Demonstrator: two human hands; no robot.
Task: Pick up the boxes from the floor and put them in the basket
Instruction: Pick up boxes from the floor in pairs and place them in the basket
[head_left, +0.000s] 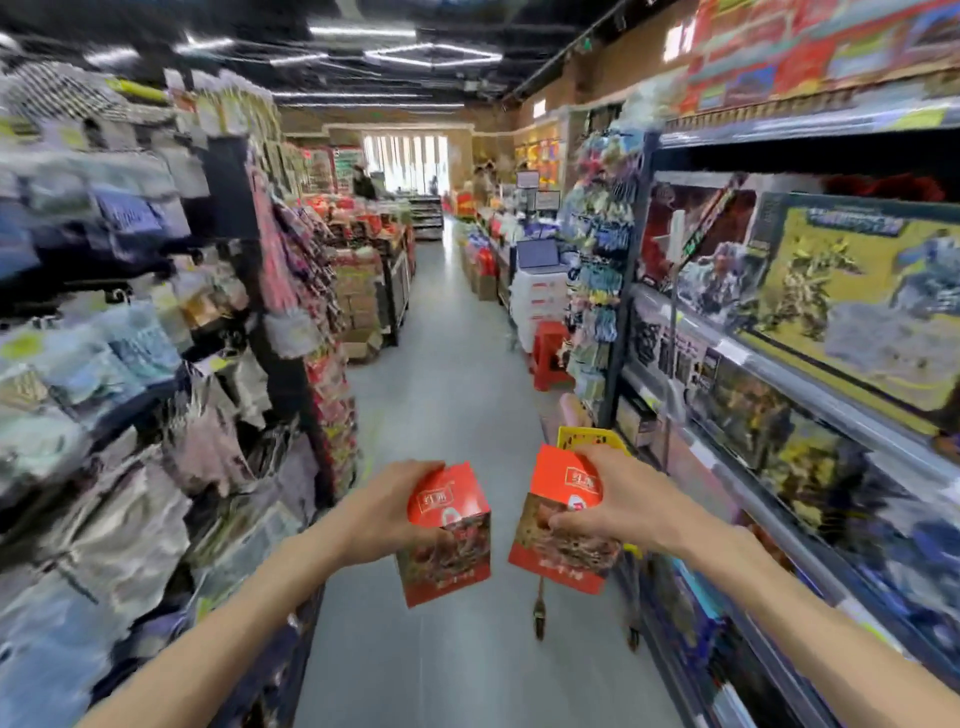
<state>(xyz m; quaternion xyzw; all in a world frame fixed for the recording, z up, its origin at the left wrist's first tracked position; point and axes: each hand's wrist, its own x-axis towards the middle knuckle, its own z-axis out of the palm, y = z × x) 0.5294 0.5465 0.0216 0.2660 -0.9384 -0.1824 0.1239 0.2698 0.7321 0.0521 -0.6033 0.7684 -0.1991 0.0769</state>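
I hold two red boxes with a food picture on the side, up in the air over the aisle floor. My left hand (387, 512) grips the left red box (448, 540) from its left side and top. My right hand (613, 501) grips the right red box (563, 525) from its right side. A yellow basket (589, 437) shows just behind the right box, on a trolley by the right shelf; most of it is hidden by the box and my right hand.
The grey aisle floor (441, 364) runs ahead between packed shelves: hanging goods at left (130, 338), toy boxes on the right rack (805, 338). A red stool (550, 353) and stacked white crates (537, 301) stand at the right further on. A person stands far back.
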